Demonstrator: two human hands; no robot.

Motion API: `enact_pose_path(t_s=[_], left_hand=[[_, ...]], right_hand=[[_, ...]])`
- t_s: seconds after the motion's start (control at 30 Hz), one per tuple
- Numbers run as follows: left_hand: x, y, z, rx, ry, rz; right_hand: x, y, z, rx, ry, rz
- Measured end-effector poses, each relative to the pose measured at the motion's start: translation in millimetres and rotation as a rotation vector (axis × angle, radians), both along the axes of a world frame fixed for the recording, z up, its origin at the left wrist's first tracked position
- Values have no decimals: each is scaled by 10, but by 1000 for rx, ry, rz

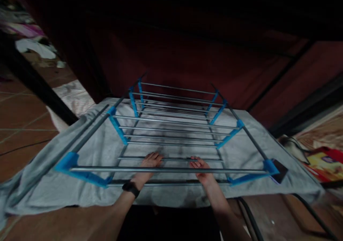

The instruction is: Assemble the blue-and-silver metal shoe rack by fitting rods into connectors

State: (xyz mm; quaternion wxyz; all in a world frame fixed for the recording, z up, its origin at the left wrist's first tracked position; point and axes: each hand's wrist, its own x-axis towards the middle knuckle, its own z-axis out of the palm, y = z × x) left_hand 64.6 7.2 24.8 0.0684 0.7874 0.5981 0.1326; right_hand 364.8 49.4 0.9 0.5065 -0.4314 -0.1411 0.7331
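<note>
We are facing a dark red panel [171,62] that is filling the far side and fading into black above. In the dim light, we are finding a grey cloth [171,197] covering the surface before us. On the left, brown floor tiles [21,142] are showing pale joints, a black post [37,84] is slanting across them, and a striped cloth [76,97] is lying partly behind it. On the near right, a black curved tube [252,217] is standing out.
</note>
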Motion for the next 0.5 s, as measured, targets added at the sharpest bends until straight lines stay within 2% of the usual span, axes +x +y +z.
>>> enact_pose_path(t_s=[0.27,0.4,0.5], left_hand=[[-118,98,-214,42,5,-13],[-113,121,-199,67,22,-14],[-94,111,-133,60,25,-3]], right_hand=[[4,-12,-5,27,131,-84],[21,6,0,50,157,-107],[30,19,-31,121,48,-106]])
